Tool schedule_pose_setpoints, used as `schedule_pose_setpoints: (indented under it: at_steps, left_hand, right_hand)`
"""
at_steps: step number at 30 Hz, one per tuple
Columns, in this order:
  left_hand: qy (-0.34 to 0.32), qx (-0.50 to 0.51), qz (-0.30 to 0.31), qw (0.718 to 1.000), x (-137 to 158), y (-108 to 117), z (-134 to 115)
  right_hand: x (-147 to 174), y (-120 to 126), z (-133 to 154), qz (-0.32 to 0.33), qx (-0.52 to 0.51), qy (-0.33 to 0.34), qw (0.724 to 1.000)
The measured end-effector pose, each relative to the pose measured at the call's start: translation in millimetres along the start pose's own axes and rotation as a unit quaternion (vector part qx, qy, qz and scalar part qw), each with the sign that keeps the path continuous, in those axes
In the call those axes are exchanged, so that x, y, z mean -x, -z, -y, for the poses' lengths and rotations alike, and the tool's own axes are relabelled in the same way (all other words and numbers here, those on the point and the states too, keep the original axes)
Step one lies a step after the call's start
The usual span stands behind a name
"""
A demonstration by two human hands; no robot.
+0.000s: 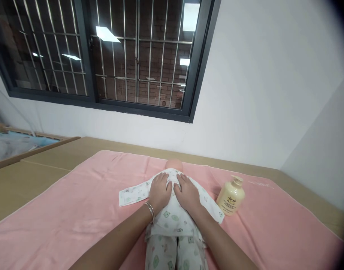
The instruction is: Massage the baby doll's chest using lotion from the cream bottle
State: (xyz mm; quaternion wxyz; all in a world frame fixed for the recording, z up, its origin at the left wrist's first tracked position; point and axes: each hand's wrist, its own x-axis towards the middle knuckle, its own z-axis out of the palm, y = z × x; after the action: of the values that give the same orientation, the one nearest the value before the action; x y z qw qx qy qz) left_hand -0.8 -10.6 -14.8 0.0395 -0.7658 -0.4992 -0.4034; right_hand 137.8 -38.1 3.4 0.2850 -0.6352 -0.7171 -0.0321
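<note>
A baby doll [174, 164] lies on its back on a pink blanket [99, 195], its head at the far end. It is dressed in a white printed top [172, 221] and matching trousers [160, 255], and the sleeves spread out to both sides. On the left of the doll's chest rests my left hand [160, 190], fingers stretched flat over the cloth. My right hand [188, 193] lies the same way on the right of the chest, and the thumbs nearly meet in the middle. Neither hand grips anything.
To the right, a pale yellow pump bottle [231, 197] leans on the blanket close to the right sleeve. Tan cardboard [48, 168] surrounds the blanket. A box with plastic-wrapped contents [23, 144] is at the far left. Behind are a white wall [245, 93] and a barred window [138, 56].
</note>
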Motion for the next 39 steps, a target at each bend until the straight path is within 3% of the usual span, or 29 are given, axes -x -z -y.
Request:
schedule_pose_setpoints:
  at_steps: [9, 14, 18, 22, 28, 33, 39]
  left_hand:
    - [-0.044, -0.001, -0.027, 0.999, 0.7, 7.9, -4.1]
    - [-0.005, -0.05, -0.056, 0.997, 6.3, 11.2, -8.6]
    - [0.013, -0.042, -0.049, 0.998, 5.8, 10.5, -9.3]
    - [0.019, -0.021, -0.022, 0.999, 1.3, 9.5, -7.6]
    - [-0.047, 0.034, -0.018, 0.998, -0.4, 6.0, -0.5]
    - [-0.061, 0.036, -0.051, 0.996, 4.1, 5.9, -0.1]
    - [-0.015, 0.031, -0.074, 0.997, 6.7, 8.2, -4.1]
  right_hand:
    - [2.7, -5.1, 0.0, -0.046, 0.015, 0.058, 0.997]
    - [10.4, -0.6, 8.5, -0.068, 0.04, 0.032, 0.996]
    - [7.0, -0.4, 6.4, -0.049, 0.028, 0.006, 0.998]
    - [-0.1, -5.3, -0.9, -0.032, -0.001, 0.021, 0.999]
    - [-0.2, -5.6, -0.8, -0.062, -0.023, 0.047, 0.997]
    - [6.5, 1.4, 6.6, -0.072, 0.006, 0.013, 0.997]
    - [6.8, 2.2, 9.8, -0.053, 0.02, -0.031, 0.998]
